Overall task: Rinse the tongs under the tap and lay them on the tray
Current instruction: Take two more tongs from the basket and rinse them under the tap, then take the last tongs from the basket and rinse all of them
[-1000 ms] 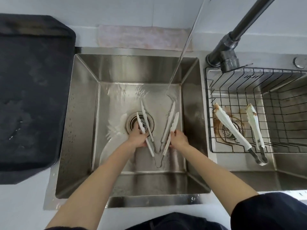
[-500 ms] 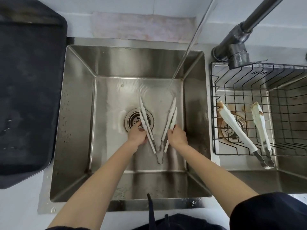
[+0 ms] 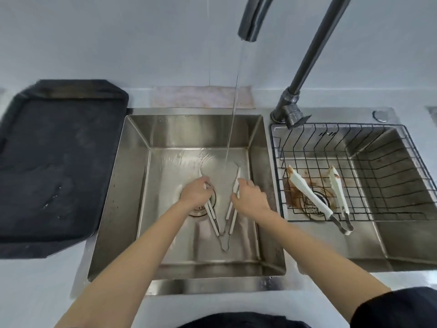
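Tongs (image 3: 221, 223), white-armed with a steel hinge loop, spread in a V between both hands, hinge nearest the body. Left hand (image 3: 194, 194) gripping one arm, right hand (image 3: 250, 197) the other. Dark flat tray (image 3: 59, 162) well off beyond the left hand.

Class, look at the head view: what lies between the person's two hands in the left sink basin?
Between the left hand and right hand: wet basin floor and the falling water stream. The tongs each hand grips form a V around it.
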Tool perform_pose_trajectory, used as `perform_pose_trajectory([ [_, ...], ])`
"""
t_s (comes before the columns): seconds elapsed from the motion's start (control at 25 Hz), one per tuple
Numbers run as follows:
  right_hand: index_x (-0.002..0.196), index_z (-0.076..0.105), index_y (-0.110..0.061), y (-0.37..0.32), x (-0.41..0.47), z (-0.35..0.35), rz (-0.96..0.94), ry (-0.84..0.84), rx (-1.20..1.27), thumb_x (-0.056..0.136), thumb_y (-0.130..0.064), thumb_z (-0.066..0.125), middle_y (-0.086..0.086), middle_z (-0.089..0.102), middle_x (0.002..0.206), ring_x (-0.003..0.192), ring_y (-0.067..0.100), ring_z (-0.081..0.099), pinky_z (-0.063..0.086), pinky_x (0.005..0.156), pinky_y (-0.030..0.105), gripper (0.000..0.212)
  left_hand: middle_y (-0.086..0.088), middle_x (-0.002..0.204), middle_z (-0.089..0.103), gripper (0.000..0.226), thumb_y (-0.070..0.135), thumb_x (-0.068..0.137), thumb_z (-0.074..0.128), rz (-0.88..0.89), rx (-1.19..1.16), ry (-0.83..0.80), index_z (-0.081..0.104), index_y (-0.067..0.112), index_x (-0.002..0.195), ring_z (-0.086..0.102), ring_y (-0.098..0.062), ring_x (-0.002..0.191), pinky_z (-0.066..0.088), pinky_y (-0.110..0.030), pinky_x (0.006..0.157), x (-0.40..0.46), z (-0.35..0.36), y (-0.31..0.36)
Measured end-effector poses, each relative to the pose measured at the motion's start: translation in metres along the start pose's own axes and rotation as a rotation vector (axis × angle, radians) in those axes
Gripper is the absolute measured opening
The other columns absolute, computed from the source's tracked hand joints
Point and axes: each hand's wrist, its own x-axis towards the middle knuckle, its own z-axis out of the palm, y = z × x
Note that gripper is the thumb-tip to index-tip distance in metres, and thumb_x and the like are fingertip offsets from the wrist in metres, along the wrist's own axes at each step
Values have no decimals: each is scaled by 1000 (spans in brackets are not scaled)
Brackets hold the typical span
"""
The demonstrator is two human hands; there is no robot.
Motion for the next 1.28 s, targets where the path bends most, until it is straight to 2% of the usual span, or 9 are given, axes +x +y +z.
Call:
perform_pose_trajectory([
  [0.08, 144, 27, -9, -1, -13, -13, -78, 66, -90, 95, -27, 38, 14, 35, 147, 136, 31, 32, 27, 110, 43, 53, -10, 149, 39, 49, 21, 96, 39, 79, 168, -4, 32, 12, 144, 37, -26, 136, 30, -31, 109, -10, -6, 14],
  [0.16, 145, 27, -10, 4, -24, -27, -150, 157, -150, 95, -29, 39, 10, 32, 151, 140, 28, 27, 21, 114, 42, 54, -12, 152, 33, 52, 25, 96, 37, 137, 311, 10, 27, 13, 146, 32, -28, 139, 28, -40, 113, -20, -10, 27],
  [0.32, 146, 26, -12, 25, -43, -56, -213, 261, -209, 95, -29, 38, 6, 29, 154, 145, 24, 18, 13, 118, 43, 55, -13, 151, 33, 54, 31, 95, 36, 194, 523, 71, 26, 16, 146, 33, -30, 138, 26, -47, 113, -38, -11, 53],
  [0.52, 146, 29, -13, 69, -61, -88, -167, 292, -176, 95, -27, 38, 6, 31, 153, 145, 24, 17, 10, 118, 44, 53, -10, 150, 35, 51, 28, 96, 33, 289, 596, 146, 27, 16, 145, 34, -30, 137, 27, -47, 112, -64, 12, 92],
  [0.8, 143, 33, -12, 147, -67, -116, -73, 245, -244, 94, -27, 38, 9, 39, 148, 140, 27, 28, 17, 116, 44, 52, -12, 146, 39, 49, 29, 97, 33, 322, 602, 129, 30, 16, 144, 41, -33, 131, 35, -47, 104, -73, 72, 147],
  [0.96, 140, 36, -11, 177, -64, -123, -35, 195, -243, 96, -31, 36, 12, 42, 144, 134, 31, 36, 26, 110, 44, 48, -11, 143, 41, 50, 30, 96, 35, 321, 588, 119, 31, 15, 143, 42, -31, 129, 37, -45, 102, -69, 99, 164],
  [1.16, 141, 33, -8, 203, -54, -117, -14, 110, -142, 96, -31, 36, 16, 43, 140, 127, 34, 42, 38, 100, 43, 50, -12, 136, 47, 51, 36, 95, 38, 304, 569, 66, 37, 12, 140, 45, -30, 126, 40, -43, 99, -59, 132, 177],
  [1.28, 143, 27, -7, 211, -46, -111, -4, 77, -10, 97, -32, 36, 19, 45, 137, 122, 35, 47, 42, 95, 44, 53, -11, 129, 55, 49, 44, 93, 38, 231, 601, 70, 47, 11, 129, 50, -28, 122, 39, -41, 97, -51, 144, 176],
])
